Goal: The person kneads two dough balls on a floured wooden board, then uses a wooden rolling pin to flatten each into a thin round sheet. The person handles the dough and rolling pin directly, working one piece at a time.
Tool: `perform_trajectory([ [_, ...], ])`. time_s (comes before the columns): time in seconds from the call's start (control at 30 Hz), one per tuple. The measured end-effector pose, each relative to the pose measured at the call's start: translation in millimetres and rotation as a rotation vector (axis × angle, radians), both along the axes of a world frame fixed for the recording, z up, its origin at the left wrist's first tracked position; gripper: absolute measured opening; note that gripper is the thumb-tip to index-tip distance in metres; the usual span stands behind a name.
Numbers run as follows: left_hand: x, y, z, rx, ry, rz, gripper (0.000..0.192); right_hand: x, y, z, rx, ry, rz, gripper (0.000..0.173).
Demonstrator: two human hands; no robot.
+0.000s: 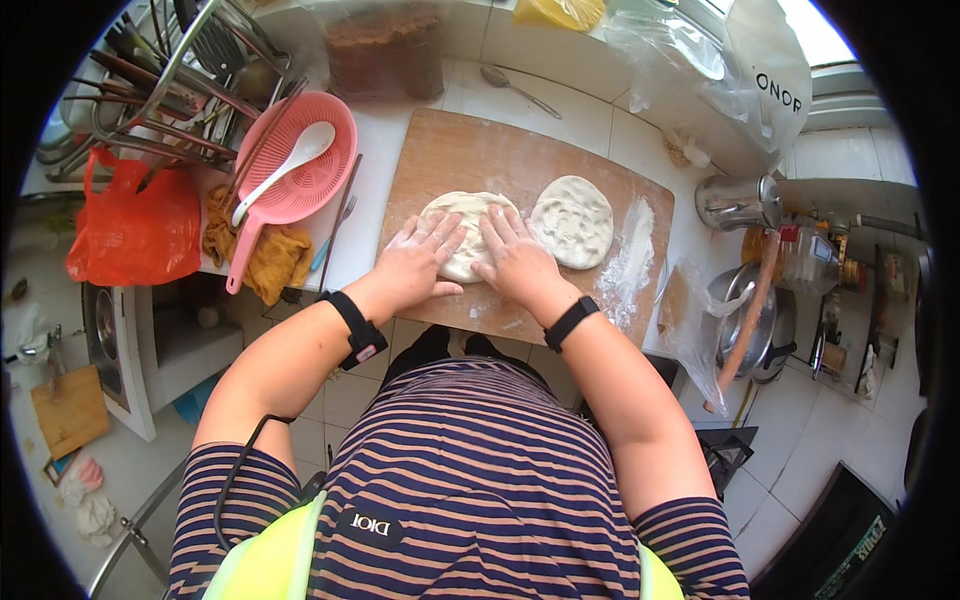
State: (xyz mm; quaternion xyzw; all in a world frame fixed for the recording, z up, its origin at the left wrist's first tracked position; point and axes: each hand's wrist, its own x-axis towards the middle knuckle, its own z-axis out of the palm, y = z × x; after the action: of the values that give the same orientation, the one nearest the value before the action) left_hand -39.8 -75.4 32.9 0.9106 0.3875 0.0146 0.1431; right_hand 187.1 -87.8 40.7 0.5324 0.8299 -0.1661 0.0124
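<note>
A flattened round of dough lies on a floured wooden board. My left hand rests flat on its left side, fingers slightly apart and pointing forward. On the dough's right side lies my right hand, also palm down, with its thumb towards the other hand. Both hands cover part of this round. Just right of my right hand is a second dough round, its top dimpled and dusted with flour. A streak of white flour runs along the board's right side.
Left of the board, a pink strainer holds a white spoon, above a mustard-coloured cloth. A metal spoon lies behind the board. To the right are a steel container, a wooden rolling pin and a plastic bag.
</note>
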Motion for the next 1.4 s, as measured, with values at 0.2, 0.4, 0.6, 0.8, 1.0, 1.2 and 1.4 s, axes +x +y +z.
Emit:
perform_trajectory([
  [0.2,-8,-27,7,-0.111,0.041,-0.129,0.091,13,-49,-4,-0.073,0.045,0.068,0.084],
  [0.4,-10,-16,16,-0.147,0.087,-0.106,0.085,25,-37,7,-0.125,0.053,0.097,0.074],
  [0.6,12,-8,16,0.011,-0.118,-0.056,0.093,2,-15,0,-0.007,0.130,0.086,0.065],
  [0.8,21,23,7,-0.140,0.039,-0.051,0.098,-12,6,-11,-0.080,0.173,0.067,0.085],
  [1.0,18,30,5,-0.137,-0.042,-0.015,0.095,-4,24,-1,0.042,0.308,0.011,0.077],
  [1.2,22,50,-6,-0.089,-0.050,-0.014,0.090,-9,44,-9,-0.079,0.247,-0.006,0.072],
  [1.4,-10,19,13,-0.066,-0.083,-0.026,0.094,8,1,4,0.120,0.186,0.064,0.069],
])
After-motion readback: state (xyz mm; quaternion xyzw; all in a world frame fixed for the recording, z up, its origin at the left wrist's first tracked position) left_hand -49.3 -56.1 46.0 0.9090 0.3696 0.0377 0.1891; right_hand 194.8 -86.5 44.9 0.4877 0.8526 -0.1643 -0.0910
